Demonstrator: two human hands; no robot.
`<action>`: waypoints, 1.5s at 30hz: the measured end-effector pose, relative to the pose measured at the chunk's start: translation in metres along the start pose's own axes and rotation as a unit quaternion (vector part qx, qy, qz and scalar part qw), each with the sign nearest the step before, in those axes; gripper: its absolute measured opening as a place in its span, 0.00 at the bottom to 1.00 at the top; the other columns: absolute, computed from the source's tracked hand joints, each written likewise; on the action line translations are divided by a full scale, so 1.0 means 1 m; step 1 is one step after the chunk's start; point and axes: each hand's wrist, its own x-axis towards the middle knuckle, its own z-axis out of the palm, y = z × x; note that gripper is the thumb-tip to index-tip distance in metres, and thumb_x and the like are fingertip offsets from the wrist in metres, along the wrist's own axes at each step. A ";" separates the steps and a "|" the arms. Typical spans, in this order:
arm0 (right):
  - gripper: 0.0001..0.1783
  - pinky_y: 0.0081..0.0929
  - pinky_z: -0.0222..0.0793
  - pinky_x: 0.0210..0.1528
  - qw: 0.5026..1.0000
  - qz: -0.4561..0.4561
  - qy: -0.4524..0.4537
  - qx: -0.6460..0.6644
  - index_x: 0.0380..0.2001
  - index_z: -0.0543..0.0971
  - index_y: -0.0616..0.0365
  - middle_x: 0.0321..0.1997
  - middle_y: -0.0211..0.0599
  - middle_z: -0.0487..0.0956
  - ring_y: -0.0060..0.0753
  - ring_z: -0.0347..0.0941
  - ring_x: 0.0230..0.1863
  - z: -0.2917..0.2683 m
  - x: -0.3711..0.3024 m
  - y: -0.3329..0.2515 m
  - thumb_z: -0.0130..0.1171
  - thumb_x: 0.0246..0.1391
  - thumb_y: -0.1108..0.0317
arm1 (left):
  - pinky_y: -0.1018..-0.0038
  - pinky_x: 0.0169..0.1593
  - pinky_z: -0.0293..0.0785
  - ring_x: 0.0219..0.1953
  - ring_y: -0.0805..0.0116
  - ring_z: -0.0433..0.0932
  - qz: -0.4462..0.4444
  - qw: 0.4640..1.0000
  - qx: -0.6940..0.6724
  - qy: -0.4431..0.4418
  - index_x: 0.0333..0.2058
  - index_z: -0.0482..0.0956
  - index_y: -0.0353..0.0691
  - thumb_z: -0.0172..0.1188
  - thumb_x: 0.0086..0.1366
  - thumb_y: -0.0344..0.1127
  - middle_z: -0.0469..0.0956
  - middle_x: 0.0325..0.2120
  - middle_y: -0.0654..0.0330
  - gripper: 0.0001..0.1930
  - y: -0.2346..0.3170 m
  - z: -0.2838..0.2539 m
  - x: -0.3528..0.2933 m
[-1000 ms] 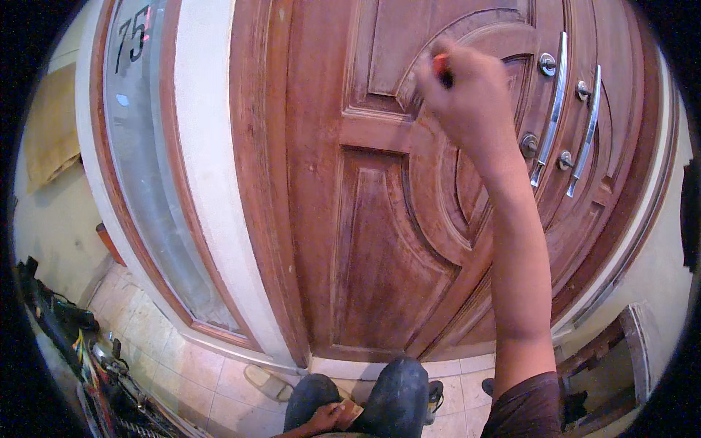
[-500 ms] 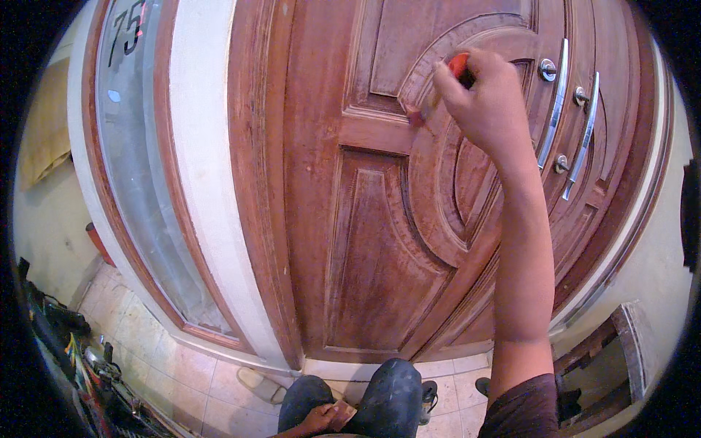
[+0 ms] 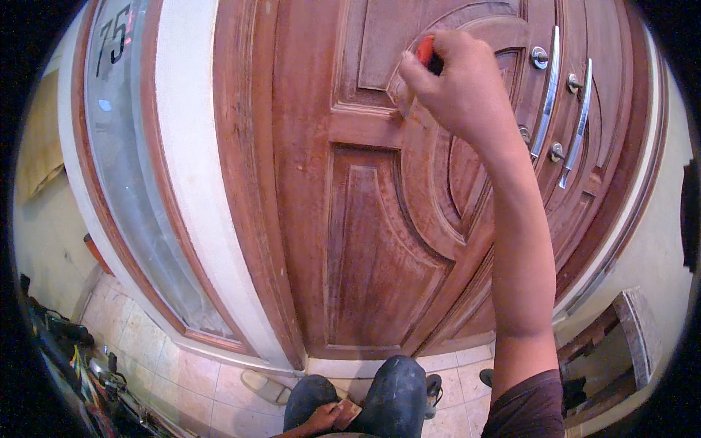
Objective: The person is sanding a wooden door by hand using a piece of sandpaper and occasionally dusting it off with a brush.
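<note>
The red-handled tool (image 3: pixel 425 50) (tip blurred) is clamped in the right hand (image 3: pixel 461 84), in front of the carved reddish-brown wooden door (image 3: pixel 307 190), whose patchy surface looks partly worked; near, the left hand (image 3: pixel 321 418) pinches a flat brown piece (image 3: pixel 348 415).

Head-worn fisheye, looking down, facing door (image 3: pixel 427 197)

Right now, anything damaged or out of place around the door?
Yes. The door's brown finish looks blotchy, dull and uneven, notably along the lower panel's curved edge. A beige slipper lies on the tiles near the threshold, with no match that I can see. Coloured wires at far left look tangled. No spill visible.
</note>
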 end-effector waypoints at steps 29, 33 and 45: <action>0.04 0.29 0.75 0.32 0.978 0.188 -0.033 0.084 0.32 0.85 0.60 0.31 0.40 0.86 0.31 0.81 0.28 -0.063 -0.294 -0.009 0.71 0.53 0.76 | 0.68 0.64 0.72 0.58 0.67 0.77 0.190 0.952 0.195 0.141 0.62 0.76 0.38 0.48 0.81 0.44 0.80 0.57 0.59 0.20 -0.039 0.011 0.037; 0.06 0.28 0.70 0.32 0.821 0.546 -0.135 0.102 0.32 0.85 0.62 0.24 0.35 0.81 0.24 0.72 0.26 -0.040 -0.529 -0.035 0.68 0.58 0.69 | 0.68 0.69 0.65 0.66 0.57 0.72 0.100 0.946 -0.303 -0.058 0.59 0.80 0.37 0.51 0.80 0.44 0.75 0.62 0.52 0.20 0.169 -0.067 0.012; 0.07 0.28 0.74 0.30 0.583 0.754 -0.056 0.298 0.36 0.83 0.63 0.25 0.36 0.83 0.29 0.78 0.24 -0.075 -0.604 -0.101 0.64 0.65 0.68 | 0.60 0.71 0.62 0.71 0.48 0.65 0.371 0.912 0.071 -0.158 0.57 0.80 0.38 0.54 0.78 0.44 0.64 0.70 0.43 0.19 0.230 -0.058 0.052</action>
